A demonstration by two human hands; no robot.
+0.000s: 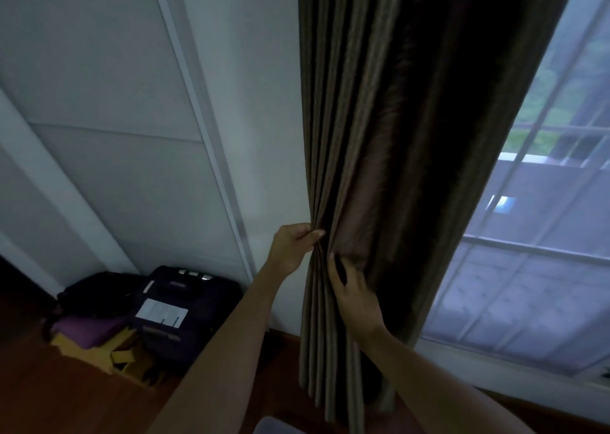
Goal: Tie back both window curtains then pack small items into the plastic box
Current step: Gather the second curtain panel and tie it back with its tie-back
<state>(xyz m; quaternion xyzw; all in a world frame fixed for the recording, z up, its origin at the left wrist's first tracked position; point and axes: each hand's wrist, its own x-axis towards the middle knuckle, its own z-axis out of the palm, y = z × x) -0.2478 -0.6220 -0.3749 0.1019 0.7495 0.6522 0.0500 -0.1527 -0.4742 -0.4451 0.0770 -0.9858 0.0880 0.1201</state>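
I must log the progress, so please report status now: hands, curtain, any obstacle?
Left hand grips curtain edge. Right hand on folds, grip unclear. Curtain bunched, no tie seen. Bags on floor, apart.

The left hand (294, 246) pinches the gathered brown curtain (379, 136) while the right hand (355, 290) presses its folds.

Down on the wooden floor (39, 397): dark suitcase (188, 305) in the corner, black bag (95, 293) beside it, purple bundle (89, 329) atop what looks like yellow cardboard (125, 356).
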